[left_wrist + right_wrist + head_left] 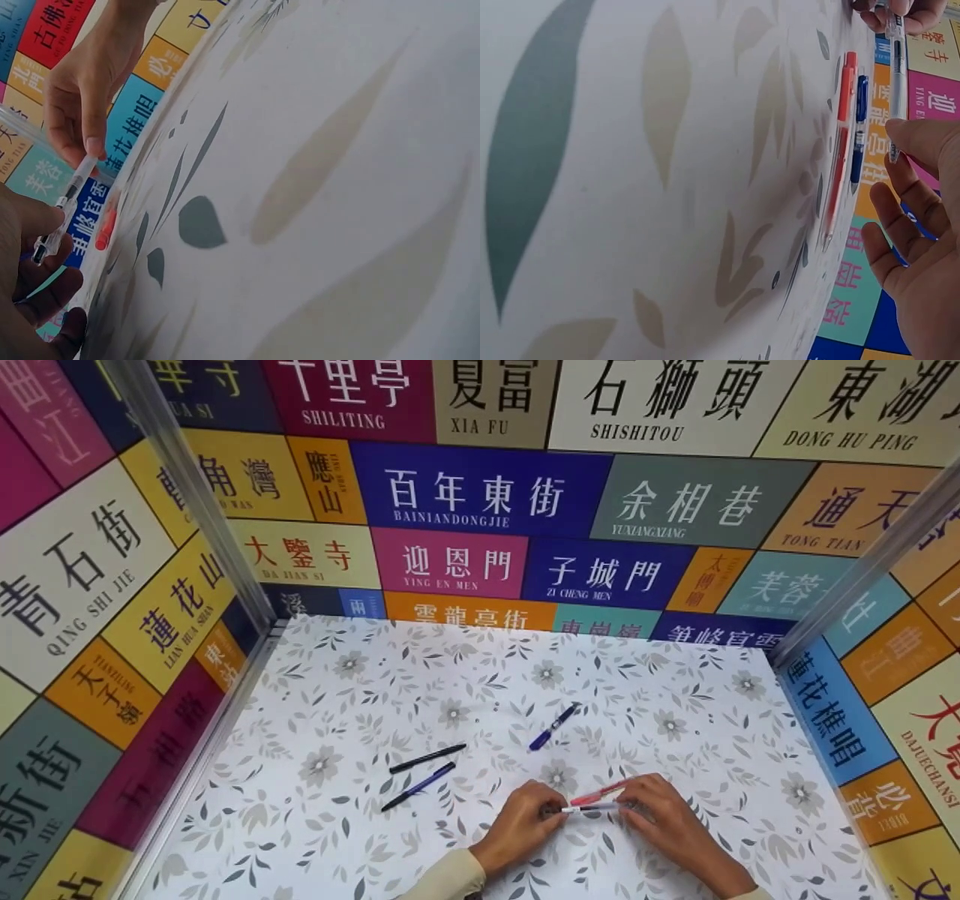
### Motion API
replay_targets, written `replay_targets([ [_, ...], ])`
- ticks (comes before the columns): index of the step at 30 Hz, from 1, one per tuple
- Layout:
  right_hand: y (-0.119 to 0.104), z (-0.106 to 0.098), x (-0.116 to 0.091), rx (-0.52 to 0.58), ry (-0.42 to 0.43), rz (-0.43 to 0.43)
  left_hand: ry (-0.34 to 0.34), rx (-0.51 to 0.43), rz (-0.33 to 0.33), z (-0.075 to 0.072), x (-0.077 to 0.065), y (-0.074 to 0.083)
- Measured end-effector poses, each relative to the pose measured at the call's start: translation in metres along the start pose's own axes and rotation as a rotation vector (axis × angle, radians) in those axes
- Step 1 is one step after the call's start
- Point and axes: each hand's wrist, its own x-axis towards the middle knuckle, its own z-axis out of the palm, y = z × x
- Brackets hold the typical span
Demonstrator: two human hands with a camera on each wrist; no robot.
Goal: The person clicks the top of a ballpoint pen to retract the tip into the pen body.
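A clear-barrelled pen [589, 808] stretches between the two hands, lifted off the table in both wrist views. My left hand [525, 817] pinches one end between thumb and fingers. At the other end, the thumb and a finger of my right hand [667, 814] grip the tip of the barrel, while its remaining fingers [885, 262] are loosely bent. A red pen [844, 120] lies on the table just beyond the clear one. Past it is a blue pen [553, 727], lying at a slant.
To the left, a black pen [427, 758] and a blue pen with a black end [418, 787] lie side by side. The table [322, 825] has a white leaf-and-flower cover. Colourful panels with lettering [480, 487] wall in its back and sides.
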Motion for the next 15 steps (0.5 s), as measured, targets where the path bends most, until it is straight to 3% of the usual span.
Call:
replay_targets([
  [4,0.006,0.002,-0.003,0.005,0.02,-0.032,-0.001,0.053,0.004,0.003,0.001,0.001],
  [15,0.016,0.002,-0.01,0.033,0.017,-0.03,-0.024,0.089,-0.013,0.013,0.005,0.004],
])
